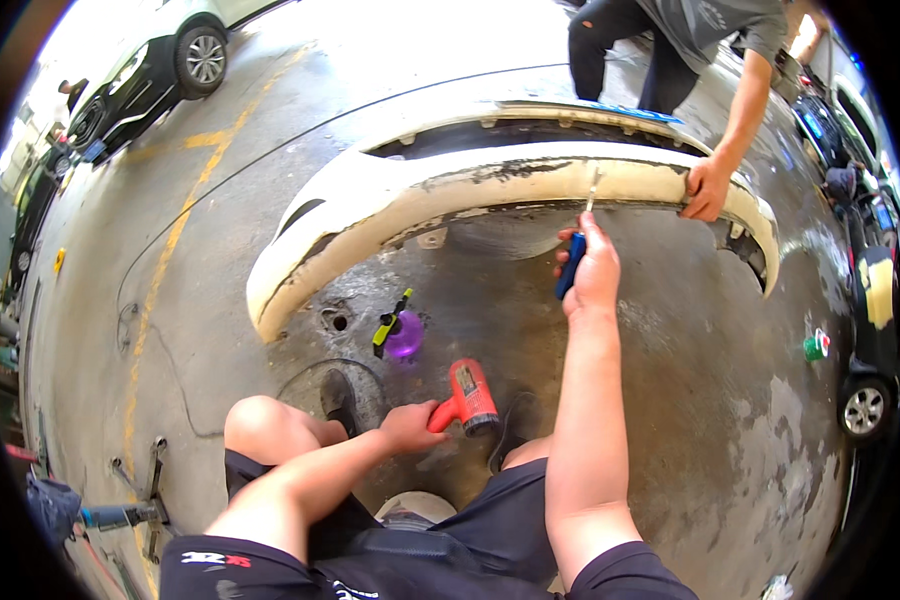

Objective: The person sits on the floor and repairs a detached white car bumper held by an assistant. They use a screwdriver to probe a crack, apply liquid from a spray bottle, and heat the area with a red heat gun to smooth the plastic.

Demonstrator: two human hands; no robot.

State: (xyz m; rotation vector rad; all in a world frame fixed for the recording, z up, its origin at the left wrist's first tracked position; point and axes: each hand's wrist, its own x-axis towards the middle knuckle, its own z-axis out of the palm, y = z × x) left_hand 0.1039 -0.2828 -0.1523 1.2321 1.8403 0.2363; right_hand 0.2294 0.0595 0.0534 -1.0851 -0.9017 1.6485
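Note:
My left hand [408, 428] is wrapped round the handle of a red heat gun [472, 392], held low between my knees. My right hand [596, 268] grips a blue-handled tool [571, 264] with a thin metal shaft. The tool's tip reaches the lower part of a white car bumper [370, 205]; whether it is a screwdriver or a scraper I cannot tell. Dark scuffs and scraped patches run along the bumper's underside. A co-worker's hand [707, 188] holds the bumper near its right end.
A spray bottle of purple liquid [406, 335] stands on the floor beside a drain hole [339, 322]. A cable [370, 105] crosses the concrete. A floor jack [140, 512] is at lower left, a small green tub [816, 345] at right. Parked cars [201, 58] line both sides.

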